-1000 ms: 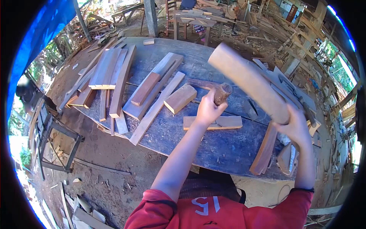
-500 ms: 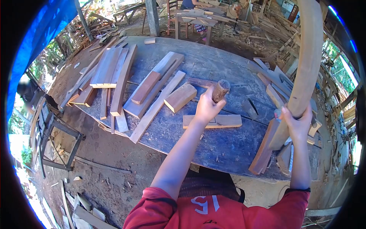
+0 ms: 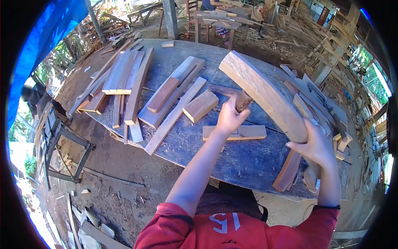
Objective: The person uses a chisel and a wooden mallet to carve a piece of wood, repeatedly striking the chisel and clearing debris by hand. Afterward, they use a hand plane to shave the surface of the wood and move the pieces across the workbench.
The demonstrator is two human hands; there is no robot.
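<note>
My left hand is closed around a dark, rounded wooden handle above the blue table. The curved wooden piece is in the grip of my right hand, which holds its lower right end. That piece slants up to the left, and its middle passes over the top of the handle; whether they touch I cannot tell. Below my left hand lies a short flat board with a marking on it. A thick wood block rests just left of that hand.
Long boards and a stack of planks lie on the table's left part. Wood pieces and tools crowd its right side. A metal frame stand is at the left. Behind, a person is at another table.
The curved piece has swung from nearly upright at the right to a leftward slant, over the handle. My right hand has shifted slightly left and down with it. The left hand keeps its hold.
</note>
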